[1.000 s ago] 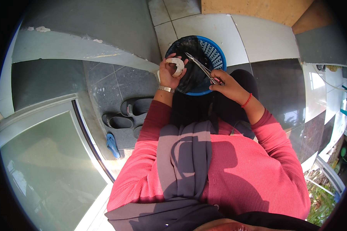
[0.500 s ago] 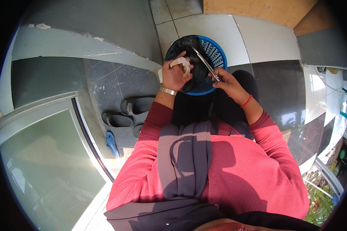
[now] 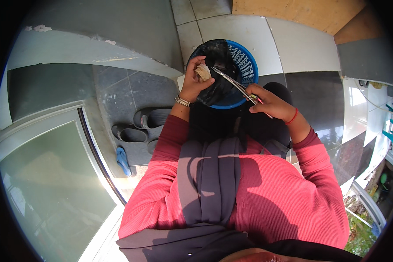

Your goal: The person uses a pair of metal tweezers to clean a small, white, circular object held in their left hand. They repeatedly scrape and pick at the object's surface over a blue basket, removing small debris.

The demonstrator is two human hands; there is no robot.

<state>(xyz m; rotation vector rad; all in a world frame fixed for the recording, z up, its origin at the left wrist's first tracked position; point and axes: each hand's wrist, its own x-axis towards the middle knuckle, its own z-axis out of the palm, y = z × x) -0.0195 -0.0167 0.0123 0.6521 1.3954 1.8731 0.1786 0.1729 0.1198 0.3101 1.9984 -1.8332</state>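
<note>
In my left hand [image 3: 194,83], a pale cream, lumpy piece [image 3: 202,72] is gripped between thumb and curled fingers; its kind is unclear. My right hand [image 3: 268,102] is closed around a long, slim silver tool [image 3: 232,81] that looks bladed. Its tip points up and left, close to the cream piece, and I cannot tell whether they touch. Beneath both hands stands a round blue basket [image 3: 251,61] with slotted sides, lined partly with a black plastic bag [image 3: 216,51]. What lies inside the bag is hard to make out.
Dark slip-on shoes [image 3: 133,134] and a blue flip-flop [image 3: 122,160] rest on the grey tiles to the left, beside a frosted glass door [image 3: 59,174]. A grey wall [image 3: 105,30] rises at the upper left. A wooden panel [image 3: 297,13] stands at the far side.
My left hand has turned, so its palm faces more inward and the cream piece appears more compact. My right hand has shifted right and slightly down, with the tool's tip lower.
</note>
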